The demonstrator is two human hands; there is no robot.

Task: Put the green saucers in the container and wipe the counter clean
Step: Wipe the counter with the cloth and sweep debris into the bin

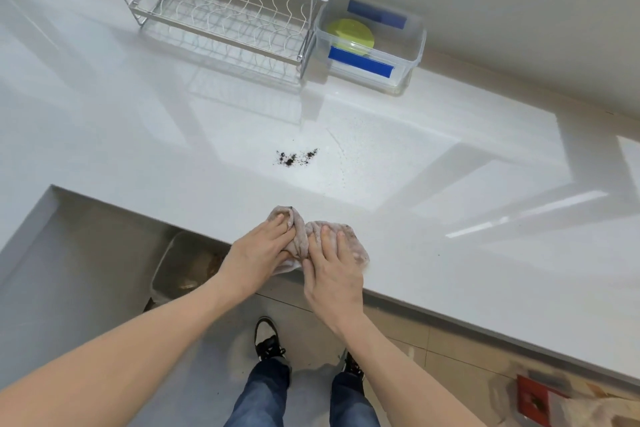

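Observation:
A crumpled beige cloth [304, 232] lies at the front edge of the white counter [450, 218]. My left hand [258, 253] grips its left side and my right hand [332, 270] presses on its right side. A small patch of dark crumbs [294, 158] sits on the counter beyond the cloth. At the back, a clear plastic container [412, 55] with blue clips holds green saucers [351, 35].
A wire dish rack [221, 7] stands at the back left of the container. A grey bin [180, 267] sits on the floor under the counter edge. A red object [533, 402] lies on the floor at the lower right.

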